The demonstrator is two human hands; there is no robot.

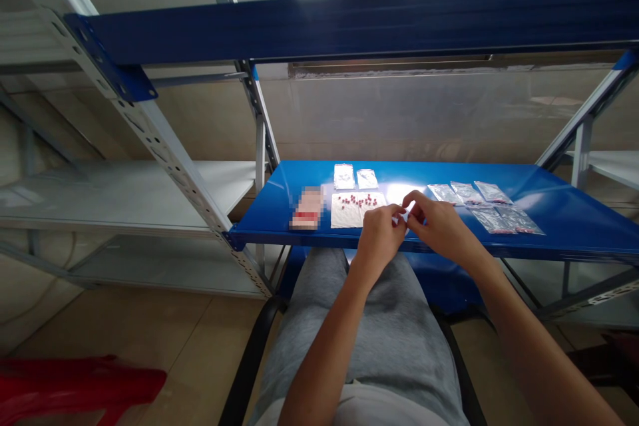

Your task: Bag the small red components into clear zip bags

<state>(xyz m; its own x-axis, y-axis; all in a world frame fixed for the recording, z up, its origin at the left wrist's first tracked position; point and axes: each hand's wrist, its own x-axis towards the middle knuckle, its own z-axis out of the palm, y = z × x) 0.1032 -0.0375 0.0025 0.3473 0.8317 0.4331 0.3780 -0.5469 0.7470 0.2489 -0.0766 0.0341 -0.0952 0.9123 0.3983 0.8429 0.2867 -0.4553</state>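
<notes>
My left hand and my right hand meet just above the front edge of the blue metal shelf, their fingertips pinching a small white packet. Most of the packet is hidden by my fingers. Just left of my hands lies a white sheet with several small red pieces on it. Two small clear bags sit behind the sheet. Several filled clear bags lie to the right of my right hand, and a blurred pinkish packet lies at the far left.
A blue steel beam crosses above the shelf at head height, carried by perforated metal uprights. A grey shelf sits to the left. My grey-trousered lap is under the shelf edge, and a red plastic object lies on the floor.
</notes>
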